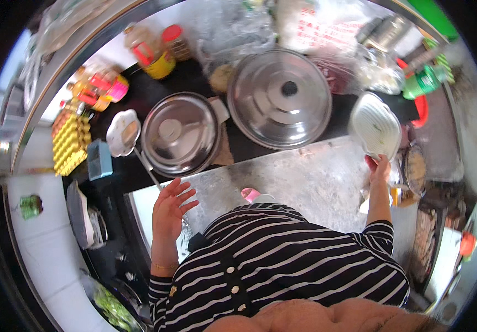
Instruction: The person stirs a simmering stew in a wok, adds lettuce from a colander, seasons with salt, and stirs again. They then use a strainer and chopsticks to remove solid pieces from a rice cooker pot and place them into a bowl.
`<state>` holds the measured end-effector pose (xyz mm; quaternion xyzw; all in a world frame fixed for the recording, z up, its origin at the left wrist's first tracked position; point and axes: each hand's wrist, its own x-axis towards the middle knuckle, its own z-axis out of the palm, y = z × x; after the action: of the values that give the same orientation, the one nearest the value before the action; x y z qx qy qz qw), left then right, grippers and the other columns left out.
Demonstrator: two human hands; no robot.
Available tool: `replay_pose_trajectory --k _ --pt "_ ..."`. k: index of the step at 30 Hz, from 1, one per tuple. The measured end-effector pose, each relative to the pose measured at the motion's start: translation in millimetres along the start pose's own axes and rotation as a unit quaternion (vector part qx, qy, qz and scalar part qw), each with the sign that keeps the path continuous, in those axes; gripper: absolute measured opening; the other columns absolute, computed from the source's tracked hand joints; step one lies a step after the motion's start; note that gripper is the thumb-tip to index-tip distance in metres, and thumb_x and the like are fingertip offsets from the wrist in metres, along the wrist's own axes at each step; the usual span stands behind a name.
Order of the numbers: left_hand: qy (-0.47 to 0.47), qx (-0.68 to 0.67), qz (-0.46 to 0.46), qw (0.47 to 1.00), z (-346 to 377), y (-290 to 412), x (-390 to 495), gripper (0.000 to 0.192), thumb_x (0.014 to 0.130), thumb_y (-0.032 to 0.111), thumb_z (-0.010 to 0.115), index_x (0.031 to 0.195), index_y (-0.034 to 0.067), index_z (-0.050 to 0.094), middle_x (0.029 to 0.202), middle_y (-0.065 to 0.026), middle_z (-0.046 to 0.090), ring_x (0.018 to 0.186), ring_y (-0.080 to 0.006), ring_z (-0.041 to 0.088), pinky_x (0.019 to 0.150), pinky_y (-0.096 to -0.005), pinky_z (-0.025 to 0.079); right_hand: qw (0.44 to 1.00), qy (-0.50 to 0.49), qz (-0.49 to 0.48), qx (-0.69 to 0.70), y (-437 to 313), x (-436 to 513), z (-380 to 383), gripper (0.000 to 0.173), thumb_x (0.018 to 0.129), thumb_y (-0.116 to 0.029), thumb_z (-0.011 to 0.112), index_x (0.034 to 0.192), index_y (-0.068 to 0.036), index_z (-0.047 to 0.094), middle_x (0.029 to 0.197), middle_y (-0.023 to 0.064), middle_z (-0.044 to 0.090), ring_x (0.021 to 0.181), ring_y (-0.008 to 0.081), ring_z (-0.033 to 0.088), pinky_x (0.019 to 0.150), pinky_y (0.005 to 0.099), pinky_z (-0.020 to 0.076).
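My right hand grips the near rim of a white ribbed plastic basket, with a few green bits inside it. The basket is raised and tilted at the right end of the black countertop. Over on the left, my left hand is held up with its fingers apart and nothing in it. The nearest thing to it is a steel pot with a lid at the counter's front edge. A larger round steel lid lies to the right of that pot. Between the lid and the basket, a strip of dark countertop shows.
On the left stand a scalloped white bowl, a blue box, yellow egg trays and an oil bottle. Plastic bags line the back. A green bottle lies at right. Greens are at lower left.
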<state>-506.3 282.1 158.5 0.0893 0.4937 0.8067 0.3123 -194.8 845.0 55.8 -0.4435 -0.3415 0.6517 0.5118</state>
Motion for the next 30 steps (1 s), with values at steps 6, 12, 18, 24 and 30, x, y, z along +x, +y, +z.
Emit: replay_pose_trajectory --k 6,12,18,24,30 --pt "0.042 -0.016 0.054 0.998 -19.9 0.2 -0.9 0.043 0.092 0.017 0.049 0.131 -0.001 0.044 0.123 -0.0211 0.056 0.110 -0.0344 0.058 0.088 -0.0482 0.052 0.996 -0.058 -0.008 0.068 9.6 76.1 32.9 0.048 0.088 -0.026 0.050 0.118 0.011 0.043 0.100 0.0243 0.057 0.081 0.0352 0.064 0.079 0.0418 0.0589" --pt "0.155 -0.043 0.053 0.986 -38.1 -5.1 -20.1 0.042 0.091 0.014 0.048 0.129 -0.002 0.044 0.120 -0.0209 0.057 0.107 -0.0336 0.060 0.085 -0.0456 0.054 0.993 -0.031 -0.005 0.118 28.4 32.1 110.2 0.065 0.088 -0.045 0.050 0.133 0.000 0.036 0.127 0.0208 0.044 0.103 0.0390 0.055 0.086 0.0474 0.0556" --pt "0.278 -0.064 0.025 0.958 -47.0 -7.8 -49.2 0.043 0.090 0.009 0.044 0.130 -0.005 0.041 0.121 -0.0213 0.054 0.107 -0.0324 0.059 0.084 -0.0428 0.053 0.987 -0.043 0.156 0.014 51.6 -6.5 140.8 0.062 0.086 -0.061 0.046 0.114 -0.005 0.046 0.098 0.0080 0.054 0.079 0.0254 0.058 0.062 0.0354 0.0480" --pt "0.341 -0.104 0.020 0.934 -84.0 -30.7 -90.9 0.045 0.090 0.010 0.044 0.132 -0.004 0.038 0.123 -0.0186 0.053 0.107 -0.0293 0.057 0.086 -0.0407 0.051 0.878 -0.472 0.060 -0.049 31.9 -146.4 311.0 0.022 0.094 -0.026 0.047 0.105 -0.009 0.056 0.081 -0.0005 0.056 0.068 0.0092 0.052 0.052 0.0219 0.0396" --pt "0.427 0.094 0.065 0.897 -142.9 -18.4 -90.6 0.055 0.087 0.014 0.054 0.136 -0.002 0.036 0.125 -0.0172 0.052 0.108 -0.0285 0.057 0.085 -0.0391 0.051 0.640 -0.744 0.152 -0.120 60.8 -337.2 471.8 0.026 0.094 -0.021 0.048 0.114 -0.006 0.056 0.088 0.0055 0.061 0.073 0.0124 0.057 0.058 0.0249 0.0450"
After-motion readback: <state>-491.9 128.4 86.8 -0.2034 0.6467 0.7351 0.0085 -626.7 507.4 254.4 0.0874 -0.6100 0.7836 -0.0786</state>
